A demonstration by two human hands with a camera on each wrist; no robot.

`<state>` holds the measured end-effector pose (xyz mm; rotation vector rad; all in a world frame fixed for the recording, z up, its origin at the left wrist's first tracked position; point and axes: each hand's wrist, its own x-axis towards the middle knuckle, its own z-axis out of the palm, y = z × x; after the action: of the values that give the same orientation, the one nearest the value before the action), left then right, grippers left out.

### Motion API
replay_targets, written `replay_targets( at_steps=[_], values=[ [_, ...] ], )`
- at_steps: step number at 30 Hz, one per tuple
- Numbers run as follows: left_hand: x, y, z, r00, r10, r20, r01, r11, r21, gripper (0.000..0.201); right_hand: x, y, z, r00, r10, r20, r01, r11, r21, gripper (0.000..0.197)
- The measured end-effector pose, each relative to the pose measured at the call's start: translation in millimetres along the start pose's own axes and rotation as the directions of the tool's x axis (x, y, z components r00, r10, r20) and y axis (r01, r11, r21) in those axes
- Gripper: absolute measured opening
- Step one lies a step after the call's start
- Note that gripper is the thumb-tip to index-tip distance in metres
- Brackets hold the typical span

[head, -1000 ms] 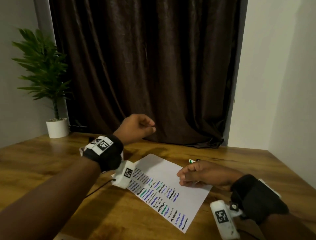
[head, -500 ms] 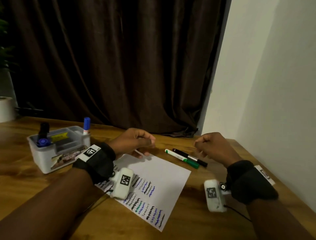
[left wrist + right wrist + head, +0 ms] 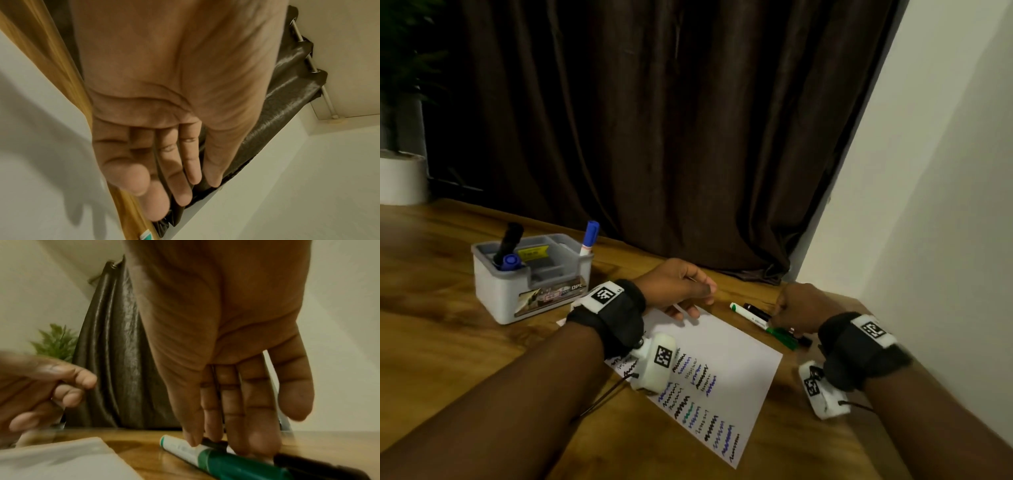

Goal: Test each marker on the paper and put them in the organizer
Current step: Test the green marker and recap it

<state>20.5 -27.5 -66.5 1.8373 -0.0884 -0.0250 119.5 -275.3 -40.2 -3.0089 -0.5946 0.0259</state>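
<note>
A green marker (image 3: 756,320) and a black marker (image 3: 755,310) lie side by side on the wooden table, right of the white paper (image 3: 732,359) covered with squiggles. My right hand (image 3: 779,313) reaches down onto them. In the right wrist view its fingertips (image 3: 255,444) rest on the black marker (image 3: 308,465) and the thumb touches the green marker (image 3: 216,459); nothing is lifted. My left hand (image 3: 698,301) hovers relaxed over the paper's far corner and holds nothing. The grey organizer (image 3: 500,291) at left holds a black marker (image 3: 508,240) and two blue ones (image 3: 589,236).
A white plant pot (image 3: 400,178) stands at the far left. A dark curtain (image 3: 654,137) hangs behind the table and a white wall (image 3: 928,205) runs close along its right side.
My right hand left the paper, rose to the right, then came down onto the two markers. My left hand sank towards the paper's far corner. The head view swung right.
</note>
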Motion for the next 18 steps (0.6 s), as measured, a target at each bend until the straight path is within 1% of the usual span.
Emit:
replay_targets(
  at_steps=[2,4,7,8,9,10,11,12,13,14,15,16,17,18],
  values=[
    [0.2,-1.1,-0.3,1.000,0.006,0.009,-0.006,1.000,-0.006,0.025,4.2,-10.5,3.1,0.999,-0.004,0.035,0.008,0.991,-0.131,0.038],
    [1.3,-2.4,-0.3,1.000,0.015,0.014,-0.015,1.000,-0.002,0.023,7.7,-18.6,5.6,0.999,-0.016,0.047,0.026,0.971,-0.236,0.039],
    [0.9,-2.3,-0.6,1.000,0.017,0.020,-0.017,1.000,-0.007,0.019,7.0,-26.2,4.5,0.996,-0.004,0.085,0.029,0.955,-0.294,0.036],
    [0.0,-1.4,-0.4,1.000,0.019,0.022,-0.019,1.000,-0.007,0.018,4.0,-27.0,0.9,0.996,0.004,0.085,0.019,0.964,-0.266,0.036],
    [-0.8,-0.5,-0.2,0.999,0.025,0.025,-0.024,1.000,-0.004,0.018,0.6,-26.5,-3.9,0.998,0.003,0.064,0.008,0.984,-0.176,0.034],
    [-1.2,0.2,0.0,0.999,0.033,0.025,-0.033,0.999,-0.002,0.019,-3.1,-25.7,-9.5,0.999,0.005,0.038,-0.005,1.000,-0.003,0.031],
    [-1.6,1.3,0.6,0.999,0.045,0.026,-0.045,0.999,-0.002,0.019,-7.5,-24.7,-14.3,0.999,0.015,0.029,-0.022,0.969,0.246,0.025],
    [-1.6,2.3,1.7,0.998,0.058,0.027,-0.058,0.998,-0.006,0.021,-14.0,-24.6,-18.3,0.999,0.019,0.038,-0.036,0.856,0.515,0.018],
    [-1.4,3.2,3.4,0.997,0.074,0.026,-0.074,0.997,-0.012,0.022,-22.0,-25.5,-21.1,0.999,0.004,0.049,-0.038,0.681,0.731,0.013],
    [-1.1,4.7,5.5,0.996,0.091,0.022,-0.091,0.996,-0.016,0.024,-28.8,-25.2,-22.2,0.999,-0.019,0.041,-0.026,0.498,0.867,0.012],
    [-1.0,6.4,8.1,0.994,0.108,0.013,-0.108,0.994,-0.014,0.025,-34.5,-24.5,-21.3,0.999,-0.042,0.021,-0.004,0.355,0.935,0.014],
    [-0.9,7.8,10.5,0.992,0.123,0.002,-0.123,0.992,-0.008,0.027,-37.9,-23.4,-17.7,0.998,-0.059,-0.009,0.025,0.279,0.960,0.017],
    [-1.0,9.1,12.8,0.991,0.136,-0.005,-0.136,0.991,-0.003,0.029,-40.4,-22.9,-13.3,0.997,-0.063,-0.038,0.054,0.264,0.963,0.017],
    [-1.4,10.3,15.1,0.989,0.146,-0.005,-0.146,0.989,0.003,0.031,-41.1,-22.1,-8.0,0.996,-0.059,-0.064,0.077,0.273,0.959,0.017]
  ],
)
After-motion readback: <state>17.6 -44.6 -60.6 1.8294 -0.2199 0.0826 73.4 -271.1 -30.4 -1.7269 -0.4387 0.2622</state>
